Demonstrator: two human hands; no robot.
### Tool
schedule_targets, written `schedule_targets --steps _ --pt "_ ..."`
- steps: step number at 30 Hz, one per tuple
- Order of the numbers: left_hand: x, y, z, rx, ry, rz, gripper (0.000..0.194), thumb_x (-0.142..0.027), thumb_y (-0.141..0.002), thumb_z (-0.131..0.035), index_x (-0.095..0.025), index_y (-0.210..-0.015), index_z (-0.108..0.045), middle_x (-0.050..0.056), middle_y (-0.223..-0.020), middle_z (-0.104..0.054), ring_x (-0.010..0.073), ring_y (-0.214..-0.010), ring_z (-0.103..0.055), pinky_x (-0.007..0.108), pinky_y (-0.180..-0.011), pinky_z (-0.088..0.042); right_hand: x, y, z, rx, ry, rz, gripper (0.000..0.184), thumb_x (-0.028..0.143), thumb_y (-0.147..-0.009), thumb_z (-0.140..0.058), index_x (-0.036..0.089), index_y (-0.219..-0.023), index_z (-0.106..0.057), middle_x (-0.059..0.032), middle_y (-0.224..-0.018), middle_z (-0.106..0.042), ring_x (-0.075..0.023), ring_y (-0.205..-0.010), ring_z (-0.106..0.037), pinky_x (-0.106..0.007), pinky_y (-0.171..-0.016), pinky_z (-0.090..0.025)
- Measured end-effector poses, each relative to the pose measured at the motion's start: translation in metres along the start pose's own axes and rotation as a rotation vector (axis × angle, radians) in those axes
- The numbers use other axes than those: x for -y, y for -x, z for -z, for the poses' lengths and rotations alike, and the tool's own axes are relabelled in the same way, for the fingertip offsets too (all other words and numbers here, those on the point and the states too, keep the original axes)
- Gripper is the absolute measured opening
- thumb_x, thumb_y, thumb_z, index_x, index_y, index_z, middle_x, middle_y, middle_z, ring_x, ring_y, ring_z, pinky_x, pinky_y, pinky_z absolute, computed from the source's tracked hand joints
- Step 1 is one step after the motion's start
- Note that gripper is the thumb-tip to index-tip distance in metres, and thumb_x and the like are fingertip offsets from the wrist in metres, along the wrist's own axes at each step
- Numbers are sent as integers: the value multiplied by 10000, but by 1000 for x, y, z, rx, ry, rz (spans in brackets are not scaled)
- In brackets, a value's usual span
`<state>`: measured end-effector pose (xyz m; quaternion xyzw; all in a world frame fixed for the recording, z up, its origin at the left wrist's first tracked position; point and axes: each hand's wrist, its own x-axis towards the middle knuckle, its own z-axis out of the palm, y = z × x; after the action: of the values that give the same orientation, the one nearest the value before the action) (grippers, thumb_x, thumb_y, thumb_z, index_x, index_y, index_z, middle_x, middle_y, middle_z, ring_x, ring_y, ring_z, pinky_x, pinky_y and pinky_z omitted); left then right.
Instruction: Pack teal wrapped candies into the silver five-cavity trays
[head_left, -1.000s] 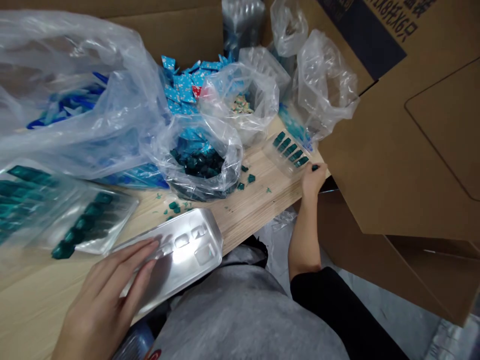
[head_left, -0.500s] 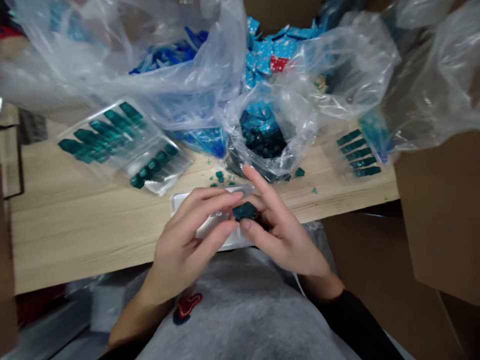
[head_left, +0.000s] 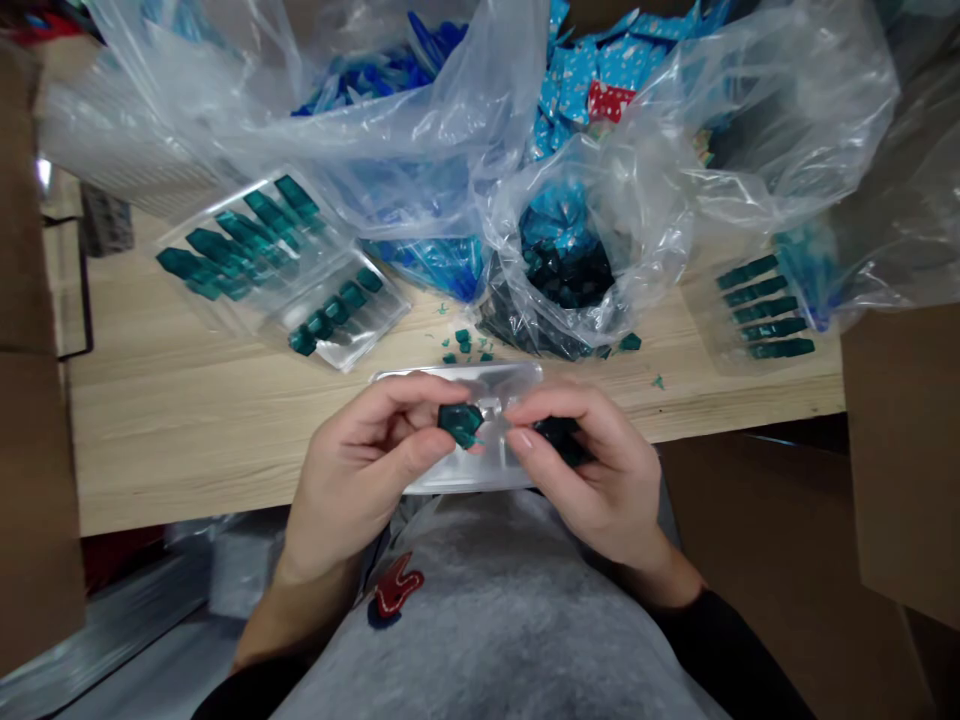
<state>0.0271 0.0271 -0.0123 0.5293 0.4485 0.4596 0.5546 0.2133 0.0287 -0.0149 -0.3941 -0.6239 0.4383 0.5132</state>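
Between the thumb and fingers of my left hand (head_left: 382, 450) is a dark green faceted plastic gem (head_left: 460, 423). My right hand (head_left: 592, 460) curls around more dark green gems (head_left: 561, 438), partly hidden in the palm; its thumb and index fingertips come close together at the left. Under both hands lies a clear plastic tray (head_left: 465, 482) at the table's front edge. Just beyond it, small green bits (head_left: 463, 341) are scattered on the wood. An open clear bag (head_left: 510, 325) of dark green pieces stands behind them.
Trays holding green gems lie at the left (head_left: 247, 290) and right (head_left: 769, 310). Large plastic bags with blue pieces (head_left: 367, 80) and blue dotted packets (head_left: 577, 85) line the back. Cardboard (head_left: 907, 430) stands at the right of the wooden table (head_left: 187, 420).
My hands have moved apart. My left hand now pinches a gem, while my right fingers have curled in around others. The whole view has shifted slightly.
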Motion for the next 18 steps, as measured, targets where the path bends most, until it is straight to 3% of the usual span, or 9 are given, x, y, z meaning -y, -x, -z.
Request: schedule_targets --steps 4,8,13,16,18 --pt "5 1 -6 -77 -4 -40 170 -358 -918 -682 -295 -1073 -711 -33 -841 -681 66 -707 -630 140 -599 -506 1 0 -4 23 29 66 103 165 -920 -676 201 -1003 -626 5 -863 -645 -100 -740 -611 -225 -622 -514" --pt "1 -1 -13 -121 -146 -197 166 -340 -884 -722 -259 -1029 -716 -8 -952 -709 97 -876 -668 173 -762 -552 0 0 -3 47 85 93 80 142 -934 -647 200 -982 -621 -2 -875 -644 -105 -791 -619 -235 -695 -518" --pt "-5 5 -17 -89 -370 -330 315 -225 -888 -717 -284 -1194 -667 7 -1078 -722 146 -1038 -677 268 -886 -587 1 1 -1 73 25 63 88 137 -940 -611 219 -917 -589 5 -818 -603 -120 -763 -581 -262 -683 -494" --pt "-4 9 -17 -113 -440 -356 275 -214 -886 -721 -276 -1151 -683 -6 -1014 -739 142 -980 -693 274 -868 -594 3 3 0 40 -112 -16 86 173 -951 -601 231 -891 -580 11 -803 -592 -129 -750 -569 -280 -685 -484" --pt "-1 9 -15 -158 -263 -296 241 -290 -890 -720 -263 -1126 -678 -2 -960 -745 121 -843 -703 236 -753 -607 3 3 4 -39 -198 -76 87 205 -975 -576 236 -894 -582 16 -802 -581 -122 -717 -552 -274 -657 -467"
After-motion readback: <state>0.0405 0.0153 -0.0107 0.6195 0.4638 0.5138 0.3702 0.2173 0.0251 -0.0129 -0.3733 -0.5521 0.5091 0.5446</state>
